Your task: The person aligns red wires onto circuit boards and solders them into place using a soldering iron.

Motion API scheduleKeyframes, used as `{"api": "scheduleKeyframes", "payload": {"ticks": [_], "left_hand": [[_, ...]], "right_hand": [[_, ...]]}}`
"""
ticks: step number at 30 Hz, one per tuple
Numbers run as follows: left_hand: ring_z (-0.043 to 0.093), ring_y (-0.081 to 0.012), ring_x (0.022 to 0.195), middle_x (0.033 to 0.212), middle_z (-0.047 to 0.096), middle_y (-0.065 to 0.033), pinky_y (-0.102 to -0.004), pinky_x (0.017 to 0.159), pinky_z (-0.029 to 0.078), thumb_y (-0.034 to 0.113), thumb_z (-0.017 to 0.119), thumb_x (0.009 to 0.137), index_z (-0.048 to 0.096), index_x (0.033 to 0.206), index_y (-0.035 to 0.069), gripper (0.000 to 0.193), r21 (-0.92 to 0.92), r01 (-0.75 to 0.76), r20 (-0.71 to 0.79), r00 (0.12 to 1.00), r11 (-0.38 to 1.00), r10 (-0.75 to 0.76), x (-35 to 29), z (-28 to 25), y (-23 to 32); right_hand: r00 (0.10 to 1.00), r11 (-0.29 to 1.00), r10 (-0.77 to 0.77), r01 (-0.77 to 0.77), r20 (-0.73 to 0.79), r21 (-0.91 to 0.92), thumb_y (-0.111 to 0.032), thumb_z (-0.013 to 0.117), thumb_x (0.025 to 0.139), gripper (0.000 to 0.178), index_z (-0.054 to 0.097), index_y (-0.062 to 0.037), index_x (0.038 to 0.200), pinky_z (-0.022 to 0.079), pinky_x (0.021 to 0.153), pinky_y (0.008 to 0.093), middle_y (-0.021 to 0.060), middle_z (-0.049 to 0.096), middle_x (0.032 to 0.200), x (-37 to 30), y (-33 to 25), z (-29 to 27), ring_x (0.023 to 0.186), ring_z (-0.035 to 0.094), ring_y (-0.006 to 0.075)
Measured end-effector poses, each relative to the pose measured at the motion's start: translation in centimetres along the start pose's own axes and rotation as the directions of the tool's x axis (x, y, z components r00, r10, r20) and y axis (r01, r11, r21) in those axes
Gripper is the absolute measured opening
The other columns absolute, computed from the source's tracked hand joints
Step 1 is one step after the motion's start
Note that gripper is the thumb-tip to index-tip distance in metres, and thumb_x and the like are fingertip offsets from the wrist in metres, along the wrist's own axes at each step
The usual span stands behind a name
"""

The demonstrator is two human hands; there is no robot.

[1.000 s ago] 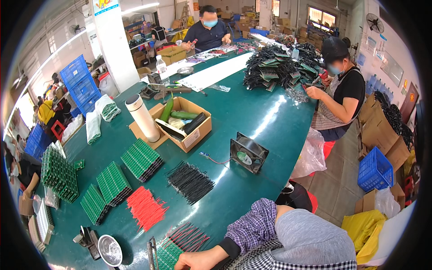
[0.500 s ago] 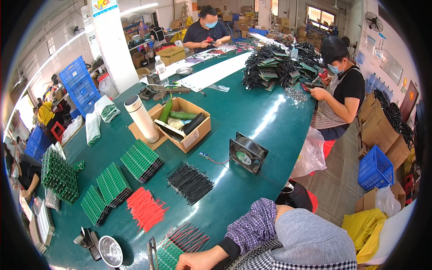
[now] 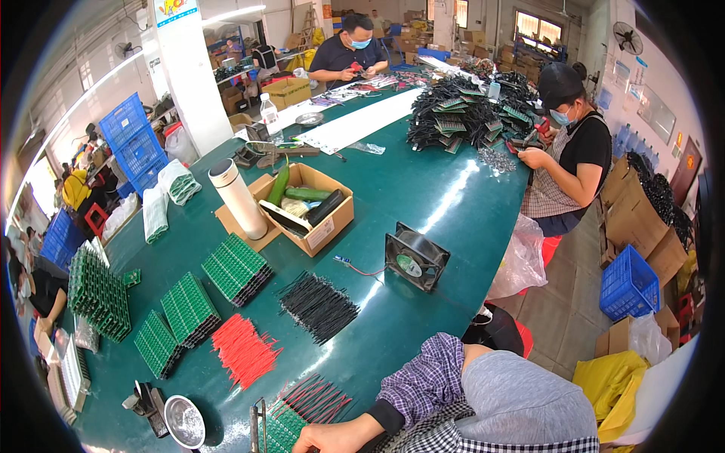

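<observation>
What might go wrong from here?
The right hand is close to the red wires over the green board and might snag them. The tall board stack could topple if bumped. The fan, upright near the black wires, might disturb them if knocked over.

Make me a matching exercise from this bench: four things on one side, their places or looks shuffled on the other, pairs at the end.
Column one
1. Lowest green circuit board
2. Black wire pile
3. Green vegetables
4. Metal bowl

Column two
A. Inside the cardboard box
B. Round and silver
C. At the right hand, red wires partly across it
D. Between the red wire pile and the fan

Pairs: 1-C; 2-D; 3-A; 4-B
</observation>
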State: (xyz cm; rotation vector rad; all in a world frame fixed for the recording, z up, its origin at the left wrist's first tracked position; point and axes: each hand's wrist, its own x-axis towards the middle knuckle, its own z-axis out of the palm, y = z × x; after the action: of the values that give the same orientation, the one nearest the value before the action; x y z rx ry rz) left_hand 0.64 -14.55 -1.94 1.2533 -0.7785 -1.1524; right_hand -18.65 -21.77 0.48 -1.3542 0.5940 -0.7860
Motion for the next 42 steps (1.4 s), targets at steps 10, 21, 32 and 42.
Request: {"api": "scheduleKeyframes", "payload": {"ticks": [10,21,32,42], "left_hand": [[0.063,-0.0230,0.077,0.095,0.064,-0.0151,-0.0364,0.069,0.057,0.006,0.074,0.089,0.055,0.119,-0.010,0.039,-0.154,-0.034,-0.013,0.999,0.987,0.032,0.7,0.3,-0.4],[0.057,-0.0157,0.072,0.099,0.065,-0.0116,-0.0274,0.066,0.049,0.002,0.072,0.088,0.059,0.120,-0.008,0.036,-0.061,-0.046,-0.011,0.999,0.997,0.045,-1.2,3.9,3.7],[0.056,-0.0185,0.058,0.113,0.066,-0.0224,-0.0285,0.049,0.045,0.001,0.071,0.077,0.048,0.134,-0.005,0.061,-0.189,-0.068,-0.193,0.981,0.980,0.031,-0.5,-0.4,2.6],[0.056,-0.0166,0.061,0.116,0.066,-0.0217,-0.0263,0.051,0.043,0.007,0.069,0.084,0.052,0.134,-0.005,0.054,-0.098,-0.047,-0.164,0.986,0.994,0.031,-2.4,-1.7,1.6]], "right_hand": [[0.999,0.994,-0.029,0.024,0.043,0.109,-0.010,0.074,0.086,0.016,0.074,0.0037,0.094,0.054,0.068,0.0312,0.0110,0.076,0.086,0.2,0.5,0.1,0.074,0.069,0.0160],[0.984,0.994,-0.098,0.090,0.148,0.063,-0.008,0.069,0.090,0.010,0.070,0.0013,0.094,0.050,0.071,0.0275,0.0049,0.071,0.085,0.7,2.5,0.4,0.077,0.064,0.0097],[0.968,0.865,-0.187,0.082,-0.166,-0.494,-0.004,0.071,0.087,0.010,0.072,-0.0027,0.096,0.054,0.074,0.0342,0.0100,0.069,0.091,0.9,-2.2,-5.1,0.084,0.068,0.0243],[0.927,0.501,-0.373,0.161,-0.044,-0.850,0.002,0.076,0.075,0.022,0.072,-0.0036,0.095,0.054,0.067,0.0346,0.0063,0.066,0.089,3.2,1.5,-4.2,0.078,0.064,0.0236]]}}
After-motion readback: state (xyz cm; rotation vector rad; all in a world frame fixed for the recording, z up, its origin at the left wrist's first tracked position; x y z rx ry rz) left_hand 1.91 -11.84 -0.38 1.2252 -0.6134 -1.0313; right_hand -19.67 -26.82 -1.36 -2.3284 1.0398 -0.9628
